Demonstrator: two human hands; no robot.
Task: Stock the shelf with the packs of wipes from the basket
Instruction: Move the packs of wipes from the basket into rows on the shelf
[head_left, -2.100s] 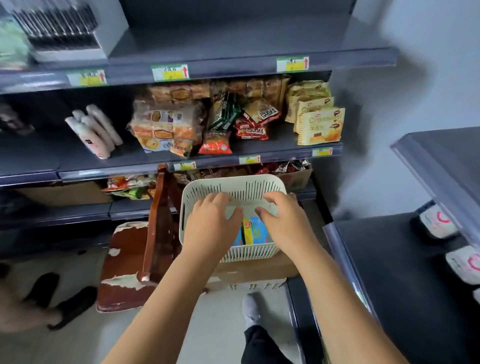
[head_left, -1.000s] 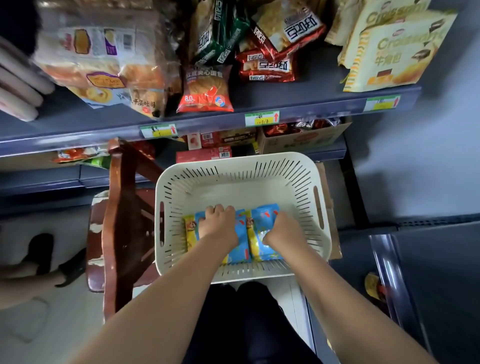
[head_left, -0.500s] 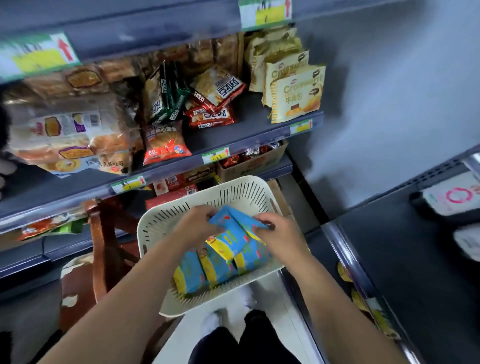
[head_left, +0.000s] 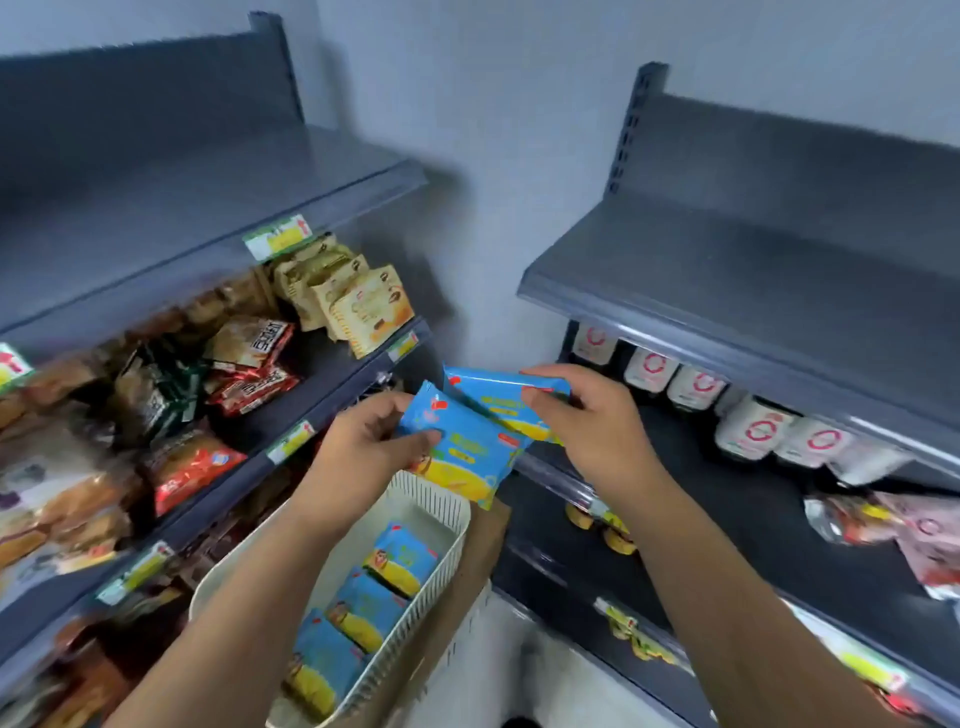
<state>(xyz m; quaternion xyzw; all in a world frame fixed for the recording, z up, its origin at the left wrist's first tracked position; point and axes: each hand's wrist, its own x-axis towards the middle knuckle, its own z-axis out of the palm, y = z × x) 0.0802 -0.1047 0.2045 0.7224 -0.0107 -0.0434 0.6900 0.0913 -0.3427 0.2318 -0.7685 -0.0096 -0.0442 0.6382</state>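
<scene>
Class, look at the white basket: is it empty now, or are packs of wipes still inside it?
Not empty. Three blue-and-yellow packs lie in a row inside the basket.

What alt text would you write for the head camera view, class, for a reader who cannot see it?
Two hands, left and right, each lift a blue pack of wipes above a white basket holding more packs, between grey shop shelves of snacks and white packets.

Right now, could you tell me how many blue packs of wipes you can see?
5. One in the left hand, pack; one in the right hand, pack; three lined up in the basket. The arms may hide others.
</scene>
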